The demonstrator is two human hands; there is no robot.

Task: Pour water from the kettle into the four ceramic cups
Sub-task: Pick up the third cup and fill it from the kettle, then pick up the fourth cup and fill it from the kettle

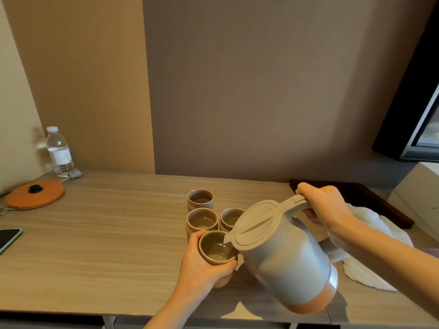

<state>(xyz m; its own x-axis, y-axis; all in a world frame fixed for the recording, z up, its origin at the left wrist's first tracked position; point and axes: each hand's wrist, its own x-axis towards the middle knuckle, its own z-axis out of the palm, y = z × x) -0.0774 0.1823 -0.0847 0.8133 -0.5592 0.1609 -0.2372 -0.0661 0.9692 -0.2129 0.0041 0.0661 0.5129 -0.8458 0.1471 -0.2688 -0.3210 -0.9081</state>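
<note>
Pouring in progress: water is seen leaving the spout of the kettle (pixel 282 255) and landing in the near cup (pixel 217 249).

Kettle: grey body, orange base, lid shut; held off the table (pixel 107 245), tilted down and to the left, spout over the near cup's right rim. Its handle is wrapped by the right hand (pixel 325 205), fingers curled shut around it, thumb laid on top.

Near cup: gripped around its left and front wall by the left hand (pixel 202 264), fingers closed on it; whether it rests on the table or is raised cannot be told. Some water is visible inside, level low.

Other cups: middle cup (pixel 202 220), right cup (pixel 231 218) and far cup (pixel 200 199), clustered just behind the near cup, upright. The middle cup appears to hold water; the other two are hard to judge.

Surroundings: white cloth (pixel 370 274) just beside the kettle; bottle (pixel 59 151) and orange lid (pixel 35 193) well apart at far left; phone (pixel 8 238) at the left edge.

Risks, as judged:
- Overfill, if the tilt is kept too long; the cup is small.
- Water run down the outside, the spout being close to the rim rather than centred.
- Wetted or scalded left fingers, should the water be hot.
- Neighbouring cups knocked by the kettle body, as it hangs close over the right cup.
</note>
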